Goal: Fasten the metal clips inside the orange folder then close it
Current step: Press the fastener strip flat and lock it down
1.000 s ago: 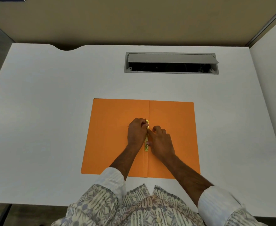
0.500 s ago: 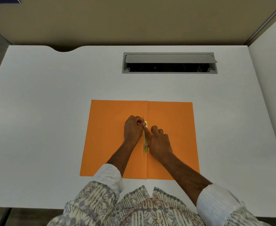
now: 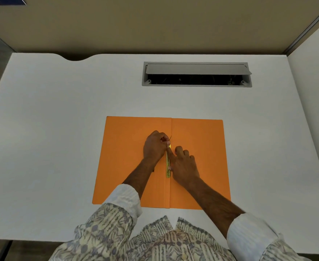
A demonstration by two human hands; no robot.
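1. Folder: one flat orange card folder (image 3: 132, 162) lies open on the white counter (image 3: 60, 129), just before the person, spine running away from them.
2. One yellow-gold metal clip strip (image 3: 168, 166) lies along the spine; a thin prong (image 3: 170, 137) stands up at its far end.
3. Left hand (image 3: 155, 146) pinches that prong; right hand (image 3: 183, 164) presses the strip flat, index finger extended.
4. Risk, as I judge it: the springy prong may slip the grip, or bend crooked and crease the card.
5. Beyond: one grey cable hatch (image 3: 196, 68), lid propped open.

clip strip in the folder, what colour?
Yellow-gold metal clip strip, along the fold; head view.
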